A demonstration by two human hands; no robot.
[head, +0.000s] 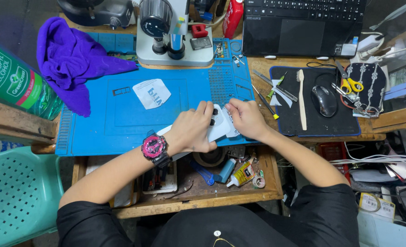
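Looking down from the head camera, both hands meet over the front edge of a blue work mat (120, 119) on a wooden bench. The left hand (191, 130), with a pink and black watch (154, 147) on its wrist, curls its fingers over a white phone (219, 126) lying back-up, its camera lenses showing just beside the fingertips. The right hand (246, 119) grips the same phone from the other side, fingers bent and closed on its edge; both hands touch it. On the mat farther back lies a white paper scrap (151, 93), with a purple cloth (72, 57) at the mat's left corner and a microscope (173, 29) behind. To the right, a black pad (294, 123) holds a mouse (324, 100), a toothbrush (301, 98) and yellow-handled scissors (349, 82). A laptop (303, 25) stands at the back, and a green plastic chair (17, 192) sits at lower left.
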